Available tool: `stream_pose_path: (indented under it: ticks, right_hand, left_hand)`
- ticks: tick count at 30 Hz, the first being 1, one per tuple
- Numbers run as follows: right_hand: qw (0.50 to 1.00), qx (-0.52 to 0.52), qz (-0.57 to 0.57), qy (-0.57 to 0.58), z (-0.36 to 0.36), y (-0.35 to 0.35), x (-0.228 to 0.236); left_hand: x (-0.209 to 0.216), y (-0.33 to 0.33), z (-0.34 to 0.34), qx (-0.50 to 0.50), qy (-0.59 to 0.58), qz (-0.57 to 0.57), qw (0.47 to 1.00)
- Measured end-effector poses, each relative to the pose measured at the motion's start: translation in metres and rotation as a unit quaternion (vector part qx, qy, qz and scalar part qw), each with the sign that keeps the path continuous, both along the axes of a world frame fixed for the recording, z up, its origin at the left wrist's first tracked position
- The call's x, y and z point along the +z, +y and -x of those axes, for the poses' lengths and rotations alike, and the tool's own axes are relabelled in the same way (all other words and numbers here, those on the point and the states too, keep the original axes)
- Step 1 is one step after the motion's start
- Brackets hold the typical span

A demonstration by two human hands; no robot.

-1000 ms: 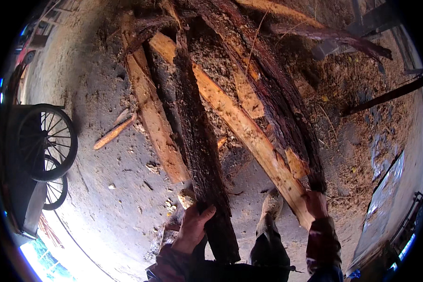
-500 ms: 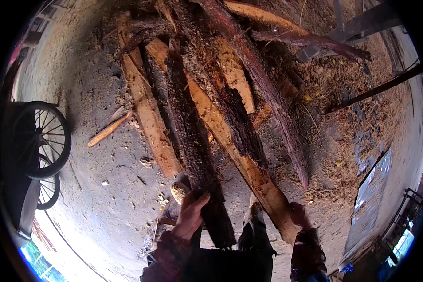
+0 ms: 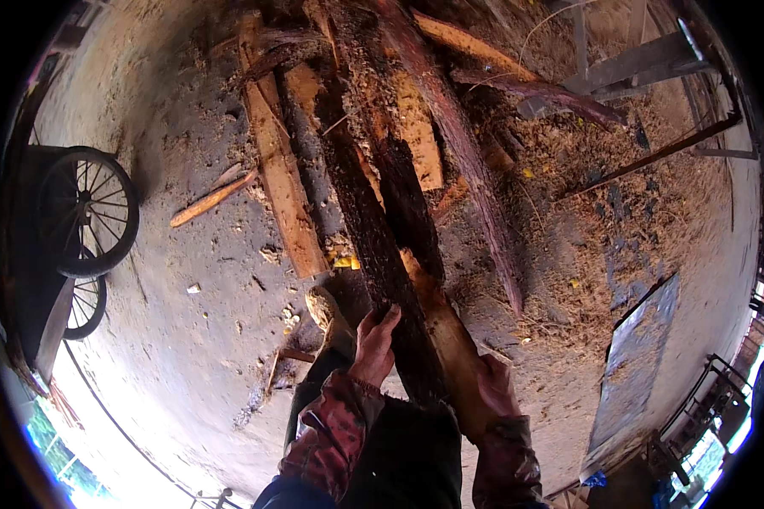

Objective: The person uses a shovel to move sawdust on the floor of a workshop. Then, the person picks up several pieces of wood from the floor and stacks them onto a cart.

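My left hand is closed on the left edge of a long bark-covered wood slab, dark and rough, near its lower end. My right hand grips the right edge of a second slab, whose face is bare yellow-brown wood with dark bark higher up. The two slabs lie against each other, the dark one partly over the other. Their near ends reach my dark trousers, and the far ends run into the wood pile. The fingertips under both slabs are hidden.
Left of the slabs lies a bare plank, with a short stick beside it. A reddish log slants on the right. Wood chips cover the floor there, near a grey sheet. Spoked wheels stand far left.
The near ends of the two slabs have come together, closing the gap between them, and the dark one now partly covers the other. My hands are closer together. The view has shifted slightly.
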State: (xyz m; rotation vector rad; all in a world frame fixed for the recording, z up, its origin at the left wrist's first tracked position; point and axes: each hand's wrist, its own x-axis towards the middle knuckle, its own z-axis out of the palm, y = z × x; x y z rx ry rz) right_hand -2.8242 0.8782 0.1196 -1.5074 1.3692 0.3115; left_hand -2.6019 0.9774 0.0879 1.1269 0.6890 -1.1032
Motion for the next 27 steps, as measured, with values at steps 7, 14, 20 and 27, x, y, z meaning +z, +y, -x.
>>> stream_pose_path:
  ticks: [7,14,20,27]
  right_hand:
    - [0.997,0.033,0.014,-0.070,-0.003,-0.003,0.012]
    - [0.997,0.041,0.012,-0.060,-0.004,0.008,0.022]
    - [0.992,0.058,-0.051,-0.099,-0.028,0.015,0.077]
    - [0.958,0.212,0.105,-0.164,-0.027,0.028,0.072]
  left_hand:
    - [0.066,-0.008,-0.034,0.016,0.066,0.055,0.996]
    - [0.053,0.006,-0.030,0.022,0.061,0.054,0.996]
    - [0.047,0.006,-0.012,-0.026,-0.026,-0.040,0.999]
    - [0.026,0.029,-0.020,-0.197,-0.254,-0.142,0.936]
